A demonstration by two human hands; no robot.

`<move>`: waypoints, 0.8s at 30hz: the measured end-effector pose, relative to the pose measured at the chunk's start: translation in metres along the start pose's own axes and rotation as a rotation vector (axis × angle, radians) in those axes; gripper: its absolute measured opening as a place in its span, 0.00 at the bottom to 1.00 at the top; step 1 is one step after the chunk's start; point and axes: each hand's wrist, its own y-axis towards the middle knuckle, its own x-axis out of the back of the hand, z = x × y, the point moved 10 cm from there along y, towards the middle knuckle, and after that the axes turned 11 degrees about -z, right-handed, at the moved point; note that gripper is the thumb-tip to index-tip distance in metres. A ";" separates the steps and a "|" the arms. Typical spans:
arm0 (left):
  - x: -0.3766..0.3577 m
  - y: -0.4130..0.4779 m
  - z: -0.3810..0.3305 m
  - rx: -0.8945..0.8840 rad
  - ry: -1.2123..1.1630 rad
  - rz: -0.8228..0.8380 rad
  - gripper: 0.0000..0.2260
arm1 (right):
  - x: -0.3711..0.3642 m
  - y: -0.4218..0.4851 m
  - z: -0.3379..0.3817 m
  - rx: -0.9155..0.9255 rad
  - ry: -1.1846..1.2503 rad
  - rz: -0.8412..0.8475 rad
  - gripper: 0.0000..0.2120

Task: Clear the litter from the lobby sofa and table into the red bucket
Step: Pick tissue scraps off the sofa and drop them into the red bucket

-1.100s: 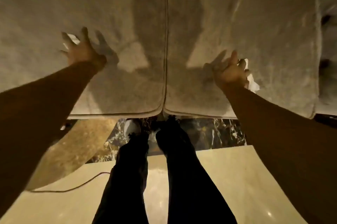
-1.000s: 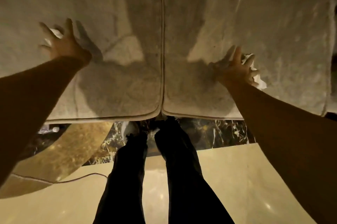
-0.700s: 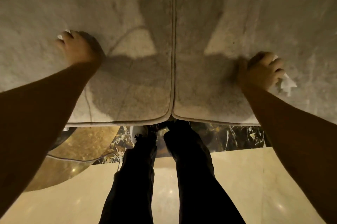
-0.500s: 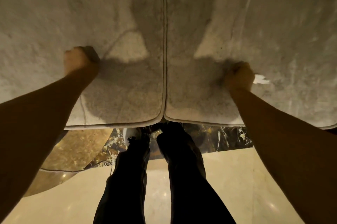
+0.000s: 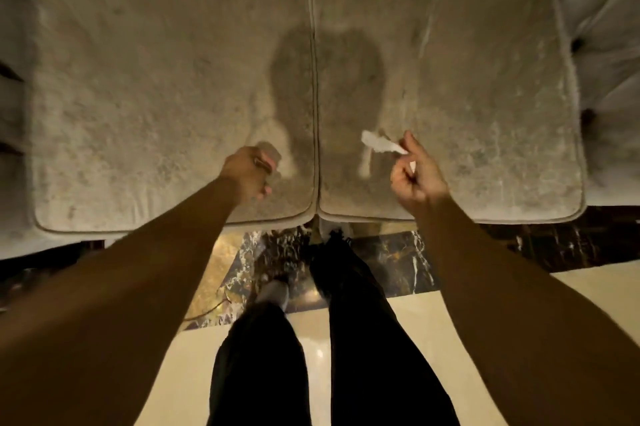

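Note:
I look straight down at a beige sofa [image 5: 145,79] with two seat cushions. My right hand [image 5: 415,172] hovers over the front of the right cushion, fingers closed around a white crumpled tissue [image 5: 379,145] that sticks out to the left. My left hand [image 5: 247,171] is a fist above the front of the left cushion, near the seam; a small brownish scrap [image 5: 262,164] shows inside it, mostly hidden. No loose litter shows on the cushions. The red bucket and the table are out of view.
A tufted sofa arm [image 5: 606,27] rises at the right. Below the cushions' front edge lie dark marbled floor [image 5: 398,259] and cream tiles [image 5: 588,290]. My legs in black trousers [image 5: 363,339] stand close to the sofa at the seam.
Both hands spread over tissues out on the cushions, closed on them, then drew back toward the seam and front edge. The view has pulled back, showing the whole seat.

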 end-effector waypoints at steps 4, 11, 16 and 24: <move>-0.005 -0.093 -0.054 -0.068 -0.250 0.088 0.14 | 0.016 -0.101 -0.031 -0.018 -0.226 0.046 0.07; -0.057 -0.295 -0.114 -0.243 -0.164 0.400 0.24 | 0.074 -0.265 -0.062 0.063 -0.145 0.142 0.20; -0.093 -0.395 -0.164 -0.431 -0.024 0.457 0.13 | 0.157 -0.342 -0.019 0.176 0.151 0.032 0.26; -0.233 -0.548 -0.279 -0.466 -0.072 0.421 0.14 | 0.309 -0.444 0.120 0.337 0.404 0.024 0.14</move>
